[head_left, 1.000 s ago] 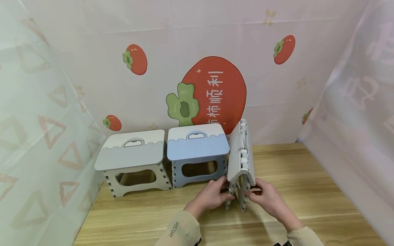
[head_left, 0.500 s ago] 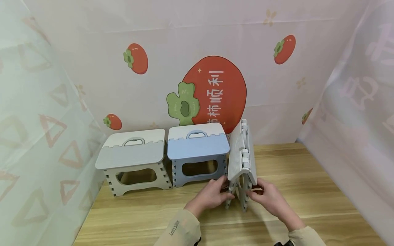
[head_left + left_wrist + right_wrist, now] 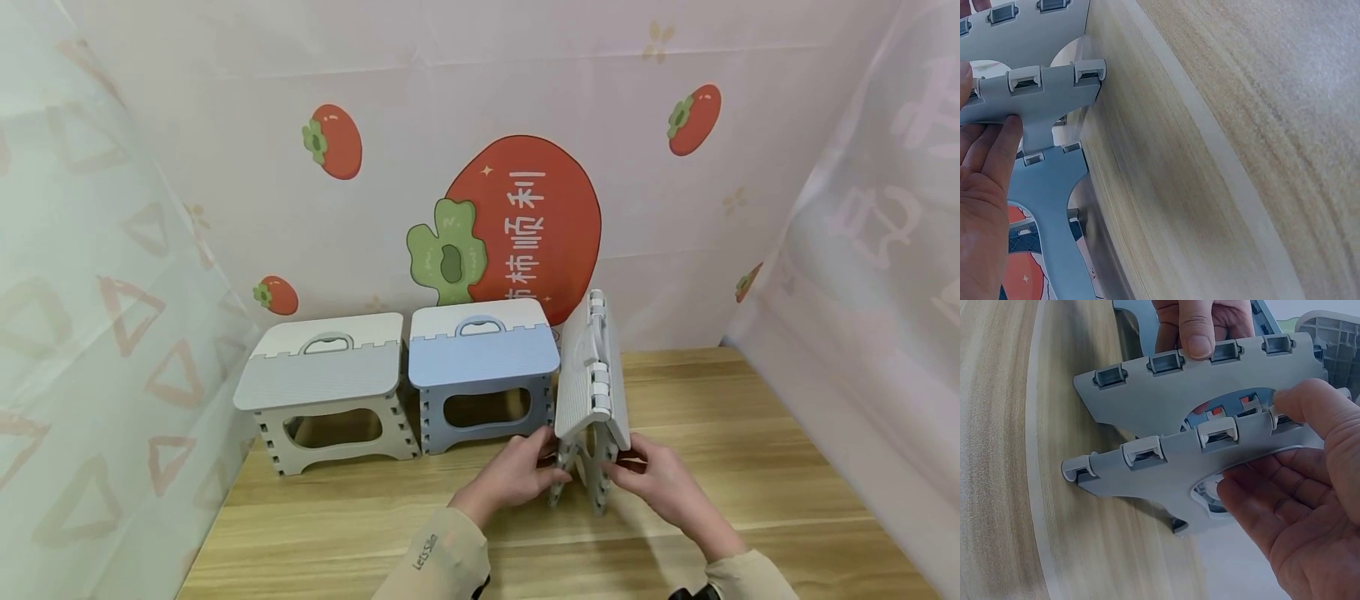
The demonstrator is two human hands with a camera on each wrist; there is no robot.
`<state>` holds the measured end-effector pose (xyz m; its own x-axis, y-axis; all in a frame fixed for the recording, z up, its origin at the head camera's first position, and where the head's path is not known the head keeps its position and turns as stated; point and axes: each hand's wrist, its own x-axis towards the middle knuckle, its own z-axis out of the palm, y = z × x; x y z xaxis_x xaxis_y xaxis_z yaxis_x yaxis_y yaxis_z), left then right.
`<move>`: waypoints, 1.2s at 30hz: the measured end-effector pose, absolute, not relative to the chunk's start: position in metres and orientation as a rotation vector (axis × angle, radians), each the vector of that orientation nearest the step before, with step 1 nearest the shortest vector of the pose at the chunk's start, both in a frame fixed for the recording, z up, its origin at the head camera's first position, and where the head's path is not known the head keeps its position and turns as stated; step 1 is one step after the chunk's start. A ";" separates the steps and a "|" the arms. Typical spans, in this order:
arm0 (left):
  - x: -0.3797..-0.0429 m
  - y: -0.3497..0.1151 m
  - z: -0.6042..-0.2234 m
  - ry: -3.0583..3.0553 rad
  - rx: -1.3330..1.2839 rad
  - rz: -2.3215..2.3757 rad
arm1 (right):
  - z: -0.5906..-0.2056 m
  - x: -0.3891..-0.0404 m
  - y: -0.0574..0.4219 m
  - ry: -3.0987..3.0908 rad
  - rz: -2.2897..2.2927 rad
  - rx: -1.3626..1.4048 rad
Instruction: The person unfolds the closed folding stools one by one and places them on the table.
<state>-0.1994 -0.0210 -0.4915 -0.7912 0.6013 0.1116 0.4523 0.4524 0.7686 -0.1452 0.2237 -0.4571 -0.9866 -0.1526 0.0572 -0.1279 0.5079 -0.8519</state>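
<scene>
In the head view a grey folding stool [image 3: 579, 379] stands partly folded, its two seat halves slanting down from the hinge. My left hand [image 3: 517, 471] holds the edge of its left leg panel, thumb on one side and fingers on the other. On the opposite side, my right hand [image 3: 658, 483] pinches the right leg panel. The right wrist view shows the two leg panels [image 3: 1141, 450] apart at their free edges, with the right thumb [image 3: 1310, 403] over one edge. In the left wrist view, fingers [image 3: 997, 150] lie against the left panel's outer face.
Left of the partly folded stool stand a blue-and-white folding stool [image 3: 480, 358] and a grey-and-white one [image 3: 322, 375], both unfolded. All rest on a wood-grain tabletop [image 3: 337, 533]. Behind hangs a white cloth [image 3: 465, 83] printed with red fruit; cloths also flank both sides.
My right hand has moved slightly right with the right leg panel, so the gap between the panels is a little wider. The left hand keeps its hold almost unmoved.
</scene>
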 end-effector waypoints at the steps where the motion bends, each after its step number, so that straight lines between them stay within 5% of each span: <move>1: -0.199 -0.021 -0.491 2.523 0.928 1.254 | -0.457 -0.145 0.224 2.705 -1.525 -0.249; 36: -0.198 -0.023 -0.491 2.485 0.890 1.249 | -0.456 -0.141 0.233 2.717 -1.487 -0.229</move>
<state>-0.1982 -0.0226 -0.4907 -0.7921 0.6063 0.0712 0.4189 0.4550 0.7858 -0.1415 0.2325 -0.4561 -0.9885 -0.1458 0.0391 -0.1115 0.5306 -0.8403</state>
